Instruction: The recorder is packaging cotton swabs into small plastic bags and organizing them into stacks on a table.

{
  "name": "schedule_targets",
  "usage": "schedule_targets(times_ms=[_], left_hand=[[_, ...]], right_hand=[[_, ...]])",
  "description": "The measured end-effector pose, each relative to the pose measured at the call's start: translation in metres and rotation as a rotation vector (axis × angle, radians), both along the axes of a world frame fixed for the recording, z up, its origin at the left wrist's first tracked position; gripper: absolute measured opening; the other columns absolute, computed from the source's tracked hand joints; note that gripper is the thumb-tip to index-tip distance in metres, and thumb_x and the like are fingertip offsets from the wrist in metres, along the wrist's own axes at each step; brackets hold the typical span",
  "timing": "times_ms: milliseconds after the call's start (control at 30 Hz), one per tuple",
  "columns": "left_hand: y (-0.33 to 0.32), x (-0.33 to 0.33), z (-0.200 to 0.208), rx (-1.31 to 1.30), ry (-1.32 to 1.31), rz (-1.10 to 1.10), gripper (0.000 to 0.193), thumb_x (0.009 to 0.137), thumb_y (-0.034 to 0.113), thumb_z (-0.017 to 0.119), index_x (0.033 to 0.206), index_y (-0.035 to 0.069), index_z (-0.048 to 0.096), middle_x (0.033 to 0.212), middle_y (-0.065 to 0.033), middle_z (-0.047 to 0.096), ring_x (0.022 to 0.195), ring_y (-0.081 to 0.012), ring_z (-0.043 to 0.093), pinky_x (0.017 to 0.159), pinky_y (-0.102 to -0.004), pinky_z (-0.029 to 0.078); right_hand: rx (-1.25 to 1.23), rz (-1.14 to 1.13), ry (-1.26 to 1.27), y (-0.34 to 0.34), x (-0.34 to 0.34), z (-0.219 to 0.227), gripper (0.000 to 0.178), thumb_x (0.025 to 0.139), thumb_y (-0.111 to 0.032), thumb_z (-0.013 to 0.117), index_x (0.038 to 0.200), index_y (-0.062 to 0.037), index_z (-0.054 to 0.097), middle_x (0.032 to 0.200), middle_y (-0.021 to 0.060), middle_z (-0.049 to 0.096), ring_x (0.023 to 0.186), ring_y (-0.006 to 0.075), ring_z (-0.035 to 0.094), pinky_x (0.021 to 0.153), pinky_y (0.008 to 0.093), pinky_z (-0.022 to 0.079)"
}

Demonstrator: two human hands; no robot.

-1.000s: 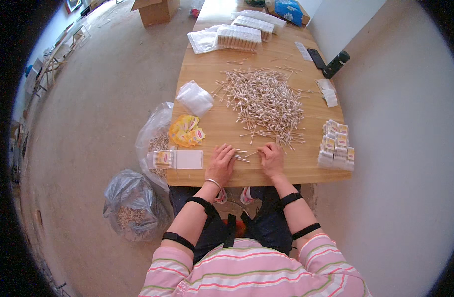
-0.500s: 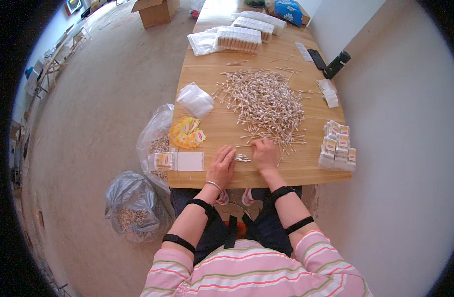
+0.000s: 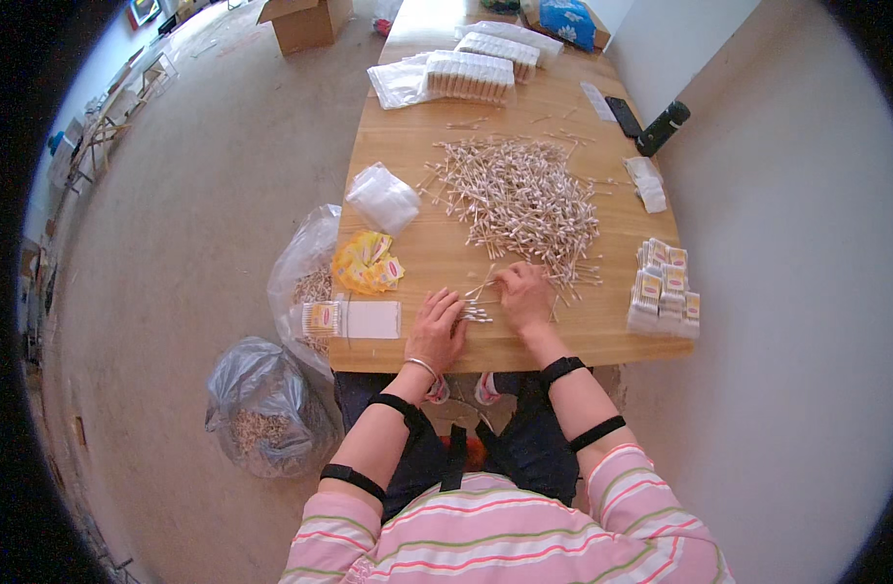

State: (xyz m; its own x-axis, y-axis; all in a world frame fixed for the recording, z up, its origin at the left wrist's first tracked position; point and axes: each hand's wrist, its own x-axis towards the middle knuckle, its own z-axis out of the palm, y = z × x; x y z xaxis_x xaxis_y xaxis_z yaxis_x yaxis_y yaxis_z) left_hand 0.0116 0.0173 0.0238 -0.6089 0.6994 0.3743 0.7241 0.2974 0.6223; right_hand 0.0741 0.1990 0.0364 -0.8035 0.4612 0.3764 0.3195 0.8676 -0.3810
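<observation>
Several thin, cotton-tipped swabs (image 3: 479, 313) are held in the curled left hand (image 3: 437, 329), near on the wooden table (image 3: 602, 336); the right hand (image 3: 524, 295) pinches others beside the loose pile (image 3: 524, 200). Left, one crinkled bag (image 3: 252, 372) contains sticks (image 3: 260, 428).

We wear a pink short-sleeved shirt (image 3: 505, 540) with white, green and red stripes, dark trousers (image 3: 549, 438) and pale, pink-marked shoes (image 3: 486, 388). Two black bands (image 3: 395, 402) circle each arm (image 3: 373, 430), black straps (image 3: 453, 457) hang in front, and a silvery bangle (image 3: 420, 364) rings our left wrist (image 3: 428, 356).
</observation>
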Motion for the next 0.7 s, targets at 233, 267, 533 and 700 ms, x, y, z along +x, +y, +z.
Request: schedule_targets(times_ms=[233,267,533,700], left_hand=[[0.002,0.004,0.008,-0.042,-0.048,0.036,0.047,0.079,0.013,0.062,0.123,0.002,0.050,0.132,-0.0166,0.046,0.130,-0.0327,0.035,0.108,-0.0404,0.029],[0.001,0.004,0.008,-0.062,-0.024,0.024,0.050,0.080,0.014,0.062,0.125,0.001,0.047,0.133,-0.0172,0.044,0.131,-0.0327,0.034,0.109,-0.0401,0.029],[0.001,0.003,0.005,-0.122,0.007,0.017,0.047,0.081,0.014,0.061,0.124,0.000,0.049,0.131,-0.0154,0.046,0.130,-0.0326,0.035,0.108,-0.0398,0.030],[0.002,0.004,0.006,-0.093,0.025,0.043,0.044,0.080,0.017,0.061,0.120,-0.001,0.052,0.121,-0.0155,0.051,0.122,-0.0324,0.041,0.105,-0.0408,0.032]], right_hand=[[-0.103,0.219,0.011,-0.022,-0.002,-0.006,0.007,0.076,-0.012,0.064,0.082,-0.0130,0.067,0.085,0.0045,0.059,0.090,0.0264,0.054,0.078,0.0371,0.045],[-0.104,0.216,0.011,-0.022,-0.001,-0.008,0.007,0.076,-0.012,0.064,0.082,-0.0130,0.067,0.085,0.0045,0.059,0.090,0.0264,0.054,0.078,0.0371,0.045],[-0.102,0.161,0.054,0.009,0.008,-0.015,0.011,0.072,-0.011,0.063,0.082,-0.0139,0.068,0.087,0.0043,0.058,0.090,0.0267,0.052,0.084,0.0397,0.041],[0.040,-0.053,0.050,0.018,0.023,-0.004,0.020,0.070,-0.010,0.065,0.090,-0.0142,0.067,0.090,0.0050,0.058,0.090,0.0274,0.053,0.086,0.0402,0.040]])
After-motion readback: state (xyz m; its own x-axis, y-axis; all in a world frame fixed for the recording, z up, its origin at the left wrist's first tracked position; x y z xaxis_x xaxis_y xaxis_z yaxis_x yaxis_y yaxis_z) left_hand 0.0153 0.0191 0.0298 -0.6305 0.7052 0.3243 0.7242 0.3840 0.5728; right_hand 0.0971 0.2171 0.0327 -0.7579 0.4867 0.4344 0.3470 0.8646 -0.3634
